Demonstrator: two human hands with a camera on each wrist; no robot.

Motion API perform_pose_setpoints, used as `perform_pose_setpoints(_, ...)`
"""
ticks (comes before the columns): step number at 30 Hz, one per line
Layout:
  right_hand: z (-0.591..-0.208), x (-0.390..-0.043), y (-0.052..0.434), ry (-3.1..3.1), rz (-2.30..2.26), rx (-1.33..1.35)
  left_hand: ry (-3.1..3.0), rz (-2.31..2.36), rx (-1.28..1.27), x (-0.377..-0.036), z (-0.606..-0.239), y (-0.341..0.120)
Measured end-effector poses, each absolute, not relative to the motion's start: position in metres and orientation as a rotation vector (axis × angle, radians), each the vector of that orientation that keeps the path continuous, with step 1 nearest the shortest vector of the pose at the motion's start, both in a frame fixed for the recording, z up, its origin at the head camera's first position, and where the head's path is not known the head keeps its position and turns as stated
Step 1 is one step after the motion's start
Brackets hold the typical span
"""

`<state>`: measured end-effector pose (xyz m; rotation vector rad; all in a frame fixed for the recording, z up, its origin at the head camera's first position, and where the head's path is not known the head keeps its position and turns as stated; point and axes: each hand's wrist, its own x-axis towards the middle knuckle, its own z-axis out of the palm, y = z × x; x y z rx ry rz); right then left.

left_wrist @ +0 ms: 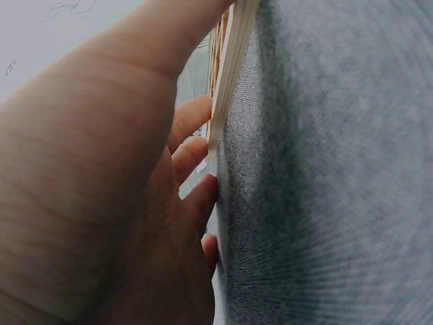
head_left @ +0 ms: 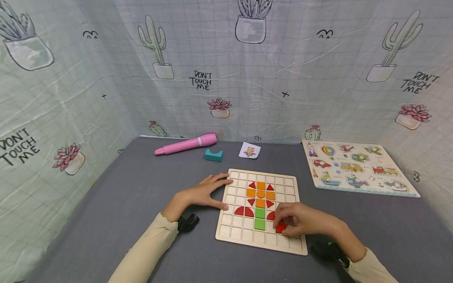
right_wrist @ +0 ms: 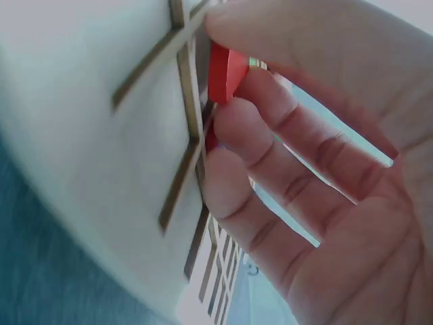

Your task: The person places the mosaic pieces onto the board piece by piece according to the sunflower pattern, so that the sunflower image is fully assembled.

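A light wooden grid board (head_left: 233, 232) lies on the grey table, with red triangles, orange squares, an orange disc, green squares (head_left: 260, 224) and red quarter circles (head_left: 239, 211) in its cells. My left hand (head_left: 203, 193) is spread at the board's left edge, its thumb and fingertips on the rim. Over the lower right cells, my right hand (head_left: 301, 220) pinches a red block (right_wrist: 220, 73) between thumb and fingers, close over the grid. The fingers partly hide this block's outline. Another red piece (head_left: 270, 215) sits just beyond the fingers, partly covered by them.
A small patterned card (head_left: 249, 150) lies behind the board. Left of it are a teal block with a curved notch (head_left: 214, 156) and a pink pen-shaped object (head_left: 185, 145). A picture puzzle board (head_left: 357, 169) lies at the back right, before a printed cloth backdrop (head_left: 265, 78).
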<state>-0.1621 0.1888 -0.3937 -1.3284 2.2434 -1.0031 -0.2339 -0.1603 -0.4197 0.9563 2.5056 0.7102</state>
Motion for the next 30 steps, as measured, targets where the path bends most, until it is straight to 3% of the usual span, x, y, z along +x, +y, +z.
perform_pose_setpoints(30, -0.396, -0.164, 0.168, 2.321, -0.977, -1.290, 2.498, 0.720, 0.956, -0.234, -0.419, -0.160)
